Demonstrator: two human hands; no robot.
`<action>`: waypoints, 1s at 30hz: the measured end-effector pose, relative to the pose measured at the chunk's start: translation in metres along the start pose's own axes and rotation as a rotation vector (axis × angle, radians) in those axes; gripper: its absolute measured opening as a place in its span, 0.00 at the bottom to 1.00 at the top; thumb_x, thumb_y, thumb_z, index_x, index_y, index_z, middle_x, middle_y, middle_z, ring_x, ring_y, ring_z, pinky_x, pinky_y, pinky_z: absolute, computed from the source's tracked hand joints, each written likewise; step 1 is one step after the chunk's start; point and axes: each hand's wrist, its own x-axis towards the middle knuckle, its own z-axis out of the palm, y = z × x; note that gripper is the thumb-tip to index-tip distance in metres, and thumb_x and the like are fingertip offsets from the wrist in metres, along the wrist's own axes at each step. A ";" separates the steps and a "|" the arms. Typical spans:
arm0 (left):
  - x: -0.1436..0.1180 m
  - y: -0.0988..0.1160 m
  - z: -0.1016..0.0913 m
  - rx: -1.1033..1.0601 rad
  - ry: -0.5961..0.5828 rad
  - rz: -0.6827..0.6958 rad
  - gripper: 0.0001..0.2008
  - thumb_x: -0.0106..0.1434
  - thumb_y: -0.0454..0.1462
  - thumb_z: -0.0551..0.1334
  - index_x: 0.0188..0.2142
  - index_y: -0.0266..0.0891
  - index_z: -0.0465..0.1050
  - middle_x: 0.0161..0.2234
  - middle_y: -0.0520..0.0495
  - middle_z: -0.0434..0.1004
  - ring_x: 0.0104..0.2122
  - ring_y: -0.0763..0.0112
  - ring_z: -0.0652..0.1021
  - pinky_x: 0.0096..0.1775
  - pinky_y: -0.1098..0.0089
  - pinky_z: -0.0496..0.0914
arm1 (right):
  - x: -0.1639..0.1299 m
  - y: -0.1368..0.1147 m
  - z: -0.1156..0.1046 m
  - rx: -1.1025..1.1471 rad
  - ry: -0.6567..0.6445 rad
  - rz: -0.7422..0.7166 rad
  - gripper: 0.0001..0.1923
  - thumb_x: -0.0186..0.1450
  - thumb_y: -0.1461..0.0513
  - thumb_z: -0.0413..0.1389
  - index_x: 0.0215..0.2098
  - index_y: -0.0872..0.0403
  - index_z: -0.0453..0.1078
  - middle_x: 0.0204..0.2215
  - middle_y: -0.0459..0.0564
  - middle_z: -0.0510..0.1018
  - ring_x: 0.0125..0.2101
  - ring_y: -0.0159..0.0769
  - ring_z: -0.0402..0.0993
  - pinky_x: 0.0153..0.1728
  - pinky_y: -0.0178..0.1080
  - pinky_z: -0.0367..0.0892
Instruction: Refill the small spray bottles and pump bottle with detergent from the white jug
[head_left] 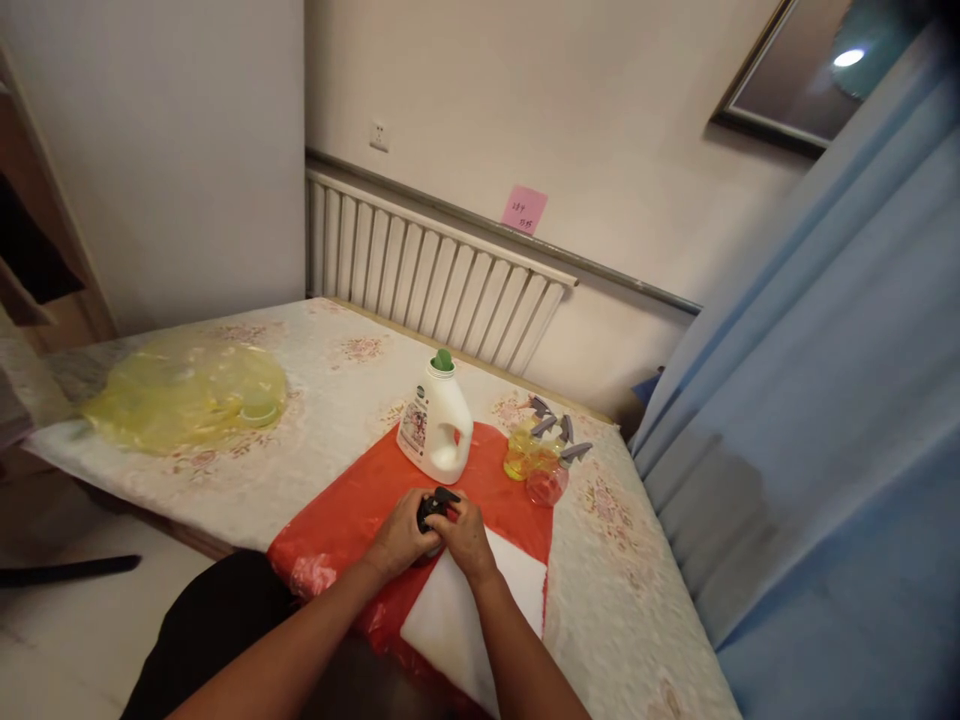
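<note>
— Where do the hands sit?

— Both meet low in the middle of the red plastic sheet (360,500) on the desk (637,600). The left hand (401,540) and right hand (469,538) are closed together around a small black spray head (437,505), which pokes up between them, nozzle pointing away and to the right.

— Is there a bottle under it?

— Something pale shows just below the fingers, but the hands hide it; I cannot tell its shape. Each grip is curled tight, left wrapping from the side, right covering the near side.

— Which hand is nearer the black head?

— They look equal, both touching it. Its long axis runs roughly away from the person.

— What lies around?

— A white foam-like sheet (517,590) lies just beside and under the right wrist. Straight beyond the hands, near, stands a white detergent jug (437,432) with a green cap (442,360), upright, handle hole facing the person. To its right, apart from it, lie small yellow and pink spray bottles (536,465) with grey triggers, tipped together. Far left on the desk lies a yellow plastic bag (187,390). A radiator (420,270) runs along the wall, a blue curtain (825,400) hangs at right.

— Anything in the way?

— The jug, directly ahead of the hands.
</note>
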 end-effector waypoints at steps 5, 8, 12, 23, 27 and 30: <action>0.000 -0.004 0.002 0.007 0.008 -0.013 0.19 0.50 0.33 0.65 0.44 0.39 0.70 0.40 0.47 0.75 0.42 0.60 0.76 0.46 0.62 0.71 | -0.001 0.005 0.007 0.011 0.065 0.025 0.17 0.51 0.65 0.63 0.41 0.53 0.79 0.38 0.49 0.83 0.41 0.43 0.78 0.48 0.42 0.72; 0.000 -0.006 0.003 0.009 0.001 -0.016 0.19 0.50 0.32 0.65 0.44 0.38 0.70 0.40 0.46 0.75 0.42 0.60 0.76 0.46 0.62 0.71 | -0.003 0.006 0.011 0.011 0.106 0.037 0.19 0.50 0.65 0.64 0.41 0.55 0.77 0.39 0.50 0.82 0.41 0.44 0.78 0.48 0.42 0.72; 0.000 -0.004 0.002 0.010 0.001 -0.019 0.19 0.51 0.32 0.65 0.44 0.38 0.70 0.40 0.46 0.75 0.42 0.60 0.76 0.46 0.63 0.70 | -0.003 0.005 0.011 0.013 0.128 0.050 0.19 0.50 0.65 0.62 0.41 0.54 0.77 0.40 0.51 0.82 0.42 0.44 0.78 0.49 0.44 0.72; 0.000 0.002 0.001 0.019 -0.002 -0.031 0.16 0.53 0.35 0.66 0.42 0.40 0.70 0.39 0.49 0.75 0.40 0.62 0.76 0.44 0.63 0.71 | 0.003 -0.001 -0.002 0.093 -0.015 0.076 0.18 0.52 0.66 0.58 0.41 0.53 0.77 0.38 0.49 0.85 0.42 0.44 0.81 0.50 0.44 0.73; -0.001 0.001 0.000 0.013 -0.008 -0.038 0.18 0.52 0.33 0.66 0.44 0.40 0.70 0.41 0.48 0.76 0.42 0.61 0.76 0.46 0.63 0.71 | 0.003 0.000 -0.001 0.104 -0.015 0.074 0.20 0.50 0.66 0.60 0.42 0.54 0.77 0.40 0.50 0.84 0.44 0.45 0.80 0.51 0.45 0.72; -0.001 0.000 0.000 0.010 -0.014 -0.042 0.21 0.50 0.32 0.67 0.45 0.39 0.70 0.42 0.47 0.76 0.43 0.60 0.76 0.46 0.63 0.70 | 0.003 0.001 0.002 0.101 0.014 0.065 0.23 0.47 0.66 0.63 0.43 0.55 0.77 0.43 0.52 0.83 0.46 0.45 0.78 0.53 0.45 0.71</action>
